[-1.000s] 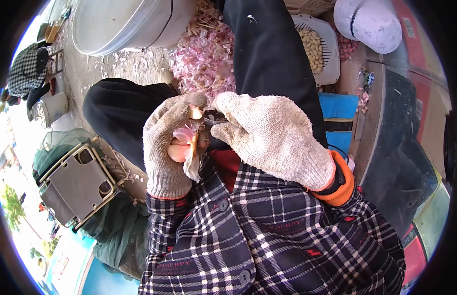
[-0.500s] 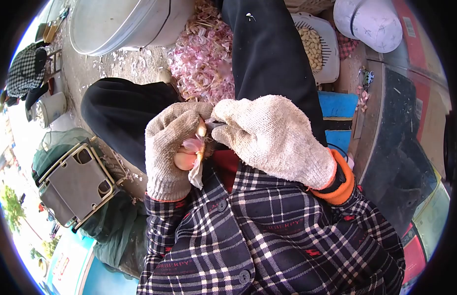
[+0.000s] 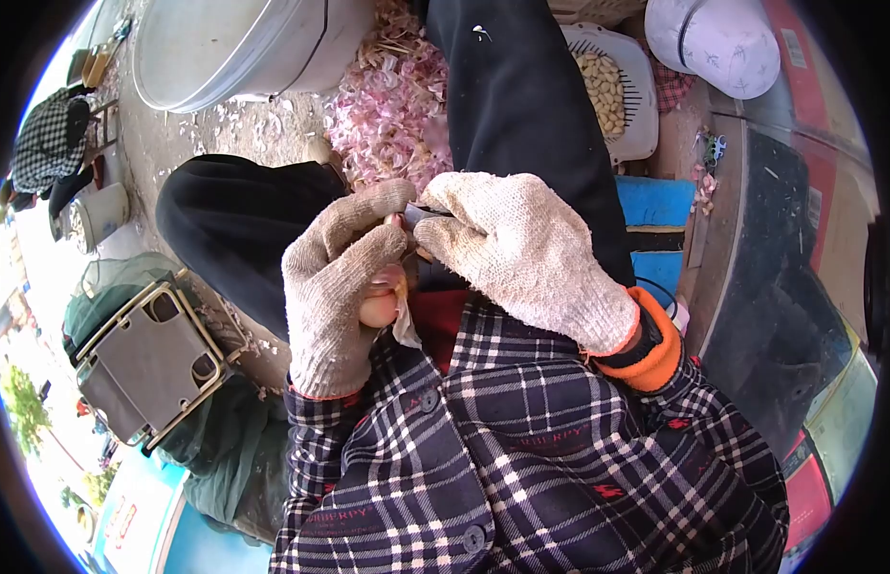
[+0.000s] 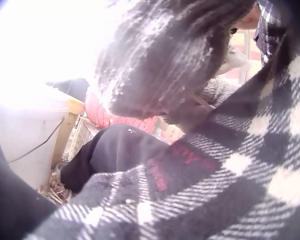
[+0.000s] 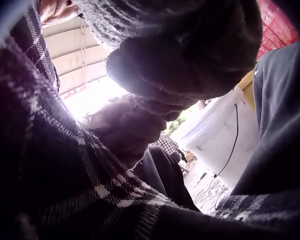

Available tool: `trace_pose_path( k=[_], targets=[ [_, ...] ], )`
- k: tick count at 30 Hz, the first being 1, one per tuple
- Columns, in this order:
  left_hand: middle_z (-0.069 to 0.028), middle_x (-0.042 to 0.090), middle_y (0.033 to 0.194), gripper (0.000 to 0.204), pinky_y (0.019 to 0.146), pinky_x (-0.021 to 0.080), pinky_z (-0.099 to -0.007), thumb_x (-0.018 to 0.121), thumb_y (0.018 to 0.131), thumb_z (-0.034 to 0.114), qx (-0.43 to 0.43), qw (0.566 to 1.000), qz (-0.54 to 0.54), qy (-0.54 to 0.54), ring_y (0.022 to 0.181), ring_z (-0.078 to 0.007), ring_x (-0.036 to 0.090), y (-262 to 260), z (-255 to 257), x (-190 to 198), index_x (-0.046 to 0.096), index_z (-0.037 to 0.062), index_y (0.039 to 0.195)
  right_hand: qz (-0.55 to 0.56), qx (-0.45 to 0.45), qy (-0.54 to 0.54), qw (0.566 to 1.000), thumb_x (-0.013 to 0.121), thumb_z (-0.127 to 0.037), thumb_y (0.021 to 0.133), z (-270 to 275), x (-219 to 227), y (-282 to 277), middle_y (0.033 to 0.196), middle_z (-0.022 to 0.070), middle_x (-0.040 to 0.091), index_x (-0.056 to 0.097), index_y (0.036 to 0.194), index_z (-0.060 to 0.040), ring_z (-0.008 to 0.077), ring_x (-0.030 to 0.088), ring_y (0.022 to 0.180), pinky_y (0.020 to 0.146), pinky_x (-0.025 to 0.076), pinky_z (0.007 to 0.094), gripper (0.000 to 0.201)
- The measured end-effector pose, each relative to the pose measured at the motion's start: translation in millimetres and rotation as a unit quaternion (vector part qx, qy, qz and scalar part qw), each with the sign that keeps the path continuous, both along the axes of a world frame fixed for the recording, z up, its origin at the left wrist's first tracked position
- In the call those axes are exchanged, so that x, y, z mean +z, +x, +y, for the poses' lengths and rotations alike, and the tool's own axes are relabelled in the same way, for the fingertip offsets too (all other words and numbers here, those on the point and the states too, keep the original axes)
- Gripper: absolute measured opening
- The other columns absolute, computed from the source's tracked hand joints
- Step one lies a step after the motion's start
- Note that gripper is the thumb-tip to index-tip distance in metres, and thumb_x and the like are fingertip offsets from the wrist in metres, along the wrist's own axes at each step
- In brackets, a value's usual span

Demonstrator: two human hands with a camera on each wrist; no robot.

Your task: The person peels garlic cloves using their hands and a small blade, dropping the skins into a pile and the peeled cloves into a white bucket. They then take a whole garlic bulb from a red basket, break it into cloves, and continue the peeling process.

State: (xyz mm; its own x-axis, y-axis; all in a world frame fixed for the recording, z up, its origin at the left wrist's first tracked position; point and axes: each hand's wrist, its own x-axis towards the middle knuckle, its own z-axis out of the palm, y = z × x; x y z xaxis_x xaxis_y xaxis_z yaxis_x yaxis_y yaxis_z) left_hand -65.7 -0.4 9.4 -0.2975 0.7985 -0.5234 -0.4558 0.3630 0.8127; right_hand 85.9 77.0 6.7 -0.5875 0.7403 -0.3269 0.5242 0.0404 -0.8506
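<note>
left hand [image 3: 332, 277]: in a knitted glove, left of centre in the head view, fingers curled round a pink-skinned garlic bulb [image 3: 379, 310].
garlic: just left of the frame's centre, tucked against the left hand, its rounded side showing below the fingers.
papery skin [image 3: 406, 331]: a pale strip hanging off the bulb.
right hand [image 3: 533, 253]: gloved as well, near the middle of the frame, thumb and forefinger pinching a small blade [image 3: 415, 216].
blade: between the two hands, close by the left fingertips; whether it touches the garlic, i can't tell from here.
cuff [image 3: 659, 360]: bright orange, at the right wrist.
jacket [image 3: 531, 450]: dark plaid, across the bottom of the frame.
garlic skins [image 3: 392, 124]: a pink heap at upper centre, beside the white bucket [image 3: 306, 57].
basket [image 3: 640, 134]: white, at upper right, with peeled cloves [image 3: 601, 93] inside.
folding chair [image 3: 148, 359]: grey, at the left.
other person [image 3: 49, 142]: in a checked top, far upper left.
wrist views: shadow and glare over the gloves, grip hard to make out.
</note>
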Motion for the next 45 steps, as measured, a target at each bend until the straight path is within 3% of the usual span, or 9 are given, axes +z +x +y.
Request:
trace_pose_path(
  k=[4, 5, 10, 14, 17, 31, 40, 43, 45],
  targets=[
    [-0.0132, 0.068, 0.091, 0.034, 0.057, 0.053, -0.025, 0.068, 0.086, 0.012, -0.017, 0.996, -0.086, 0.006, 0.072, -0.0159, 0.066, -12, -4, 0, 0.064, -0.0074, 0.113, -0.048, -0.013, -0.038, 0.998, 0.065, -0.023, 0.091, 14, 10, 2, 0.069, 0.0107, 0.058, 0.064, 0.096, -0.003, 0.0153, 0.05, 0.057, 0.058, 0.043, 0.0308, 0.021],
    [-0.0133, 0.068, 0.091, 0.035, 0.057, 0.053, -0.0249, 0.067, 0.086, 0.012, -0.016, 0.994, -0.108, 0.001, 0.071, -0.0158, 0.065, -13, -4, 1, 0.063, -0.0077, 0.114, 0.021, -0.043, -0.009, 0.999, 0.065, -0.022, 0.091, 10, -3, 6, 0.068, 0.0094, 0.053, 0.063, 0.096, -0.0022, 0.0127, 0.043, 0.058, 0.057, 0.041, 0.0302, 0.02],
    [-0.0134, 0.068, 0.094, 0.043, 0.061, 0.052, -0.0247, 0.064, 0.087, 0.013, -0.028, 0.994, -0.104, 0.002, 0.072, -0.016, 0.065, -12, -5, -1, 0.058, -0.0084, 0.124, -0.011, -0.019, 0.007, 1.0, 0.064, -0.021, 0.091, 13, 3, 8, 0.069, 0.0101, 0.054, 0.064, 0.101, -0.0023, 0.0127, 0.044, 0.058, 0.057, 0.041, 0.0307, 0.021],
    [-0.0115, 0.068, 0.098, 0.04, 0.071, 0.051, -0.0241, 0.065, 0.086, 0.008, -0.015, 0.998, -0.053, -0.018, 0.079, -0.0143, 0.064, -11, -8, -2, 0.059, -0.0069, 0.123, -0.026, 0.003, -0.027, 0.999, 0.065, -0.023, 0.09, 10, 12, 6, 0.07, 0.0109, 0.056, 0.065, 0.103, -0.0037, 0.0163, 0.049, 0.058, 0.058, 0.043, 0.0324, 0.024],
    [-0.01, 0.068, 0.098, 0.036, 0.073, 0.051, -0.024, 0.065, 0.086, 0.004, -0.023, 0.999, 0.006, -0.043, 0.082, -0.0128, 0.064, -6, -7, 5, 0.062, -0.0068, 0.119, -0.046, 0.052, -0.008, 0.998, 0.067, -0.027, 0.088, 7, 15, 3, 0.078, 0.0159, 0.065, 0.065, 0.103, -0.0045, 0.0287, 0.065, 0.068, 0.061, 0.048, 0.0384, 0.028],
    [-0.0083, 0.071, 0.093, 0.039, 0.067, 0.052, -0.022, 0.066, 0.078, -0.012, -0.142, 0.926, 0.344, 0.065, 0.072, -0.0086, 0.065, -7, -9, 5, 0.068, -0.0001, 0.115, -0.051, 0.104, 0.032, 0.993, 0.068, -0.028, 0.085, 7, 13, 4, 0.072, 0.0159, 0.063, 0.064, 0.098, -0.0063, 0.036, 0.064, 0.069, 0.06, 0.049, 0.0446, 0.026],
    [-0.0082, 0.071, 0.085, 0.034, 0.055, 0.048, -0.0204, 0.067, 0.079, -0.007, -0.223, 0.95, 0.209, -0.067, 0.062, -0.0068, 0.061, -13, -4, 29, 0.07, -0.0006, 0.112, -0.024, 0.204, 0.096, 0.974, 0.068, -0.025, 0.083, 15, 5, 17, 0.08, 0.0158, 0.064, 0.067, 0.103, -0.0089, 0.036, 0.063, 0.074, 0.066, 0.049, 0.0437, 0.025],
    [-0.0095, 0.071, 0.086, 0.035, 0.058, 0.049, -0.0214, 0.067, 0.077, -0.008, -0.215, 0.972, 0.069, -0.068, 0.064, -0.0087, 0.061, -27, -7, 23, 0.069, -0.0035, 0.112, -0.011, 0.24, -0.097, 0.966, 0.069, -0.026, 0.085, 33, 21, 12, 0.084, 0.0165, 0.066, 0.069, 0.102, -0.0063, 0.0314, 0.064, 0.072, 0.068, 0.049, 0.0377, 0.027],
    [-0.0104, 0.071, 0.086, 0.036, 0.06, 0.05, -0.0223, 0.067, 0.076, -0.009, -0.182, 0.98, 0.04, -0.072, 0.065, -0.0102, 0.062, -22, -6, 20, 0.068, -0.005, 0.111, 0.023, 0.216, -0.068, 0.974, 0.069, -0.026, 0.085, 24, 12, 13, 0.083, 0.0164, 0.065, 0.069, 0.103, -0.0062, 0.0299, 0.063, 0.071, 0.068, 0.049, 0.0366, 0.027]
  ],
)
